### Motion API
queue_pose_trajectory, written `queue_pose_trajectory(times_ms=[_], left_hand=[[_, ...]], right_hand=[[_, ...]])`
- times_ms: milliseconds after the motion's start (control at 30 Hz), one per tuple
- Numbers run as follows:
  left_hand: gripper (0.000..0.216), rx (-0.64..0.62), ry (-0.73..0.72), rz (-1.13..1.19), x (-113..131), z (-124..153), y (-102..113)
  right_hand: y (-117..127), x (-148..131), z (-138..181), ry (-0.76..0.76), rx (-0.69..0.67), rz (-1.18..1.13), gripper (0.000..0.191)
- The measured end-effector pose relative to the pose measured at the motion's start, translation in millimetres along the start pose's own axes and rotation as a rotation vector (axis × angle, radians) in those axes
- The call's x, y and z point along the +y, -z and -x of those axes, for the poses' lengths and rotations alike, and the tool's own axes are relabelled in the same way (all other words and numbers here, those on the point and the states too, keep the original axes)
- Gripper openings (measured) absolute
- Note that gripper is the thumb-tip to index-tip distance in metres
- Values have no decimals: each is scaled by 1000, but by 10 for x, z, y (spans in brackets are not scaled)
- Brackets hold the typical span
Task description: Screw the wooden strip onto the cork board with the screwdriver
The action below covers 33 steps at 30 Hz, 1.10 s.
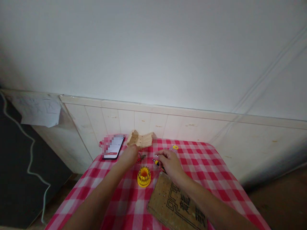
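Just behind the yellow bit holder (144, 176), my right hand (169, 161) grips a small screwdriver (157, 163) while my left hand (129, 155), fingers curled and their hold unclear, rests by a small metal part (141, 157), apparently lining tool to part, which calls for a steady tip.

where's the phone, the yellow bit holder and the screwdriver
phone (114, 146), head view, middle of its lit screen
yellow bit holder (144, 176), head view, top centre of the round body
screwdriver (156, 162), head view, yellow and black part showing just left of the right hand (170, 163)
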<state>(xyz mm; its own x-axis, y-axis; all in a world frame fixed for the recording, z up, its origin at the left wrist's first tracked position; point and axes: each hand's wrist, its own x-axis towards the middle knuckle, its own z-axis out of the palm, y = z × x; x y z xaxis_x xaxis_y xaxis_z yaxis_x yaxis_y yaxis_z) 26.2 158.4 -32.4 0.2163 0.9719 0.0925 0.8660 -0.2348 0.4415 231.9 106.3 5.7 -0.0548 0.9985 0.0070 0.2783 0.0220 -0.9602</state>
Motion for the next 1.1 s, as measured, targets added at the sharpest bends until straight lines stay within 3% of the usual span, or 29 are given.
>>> queue_pose_trajectory(times_ms=[200,367,433,467,567,667,800,933,1100], left_hand=[[19,-8,-44,60,-117,-48,-84],[17,83,-26,237,-101,1,-82],[18,134,26,461,-23,56,-97],[19,164,70,739,23,92,-106],[31,70,169,1446,137,215,-125],[26,26,288,1763,157,304,-142],[26,-23,419,1916,113,346,-187],[26,-47,423,1946,124,361,-223],[26,-99,435,1911,146,380,-225]], right_hand=[[-19,130,-51,136,-6,83,28],[-77,186,-52,258,24,169,24],[-89,166,-63,329,35,196,21],[-96,153,-72,364,44,201,21],[-139,122,-100,453,85,193,20],[-224,128,-114,514,98,183,20],[-335,193,-101,609,81,205,25],[-330,247,-95,694,76,233,28],[-221,213,-84,686,86,249,26]])
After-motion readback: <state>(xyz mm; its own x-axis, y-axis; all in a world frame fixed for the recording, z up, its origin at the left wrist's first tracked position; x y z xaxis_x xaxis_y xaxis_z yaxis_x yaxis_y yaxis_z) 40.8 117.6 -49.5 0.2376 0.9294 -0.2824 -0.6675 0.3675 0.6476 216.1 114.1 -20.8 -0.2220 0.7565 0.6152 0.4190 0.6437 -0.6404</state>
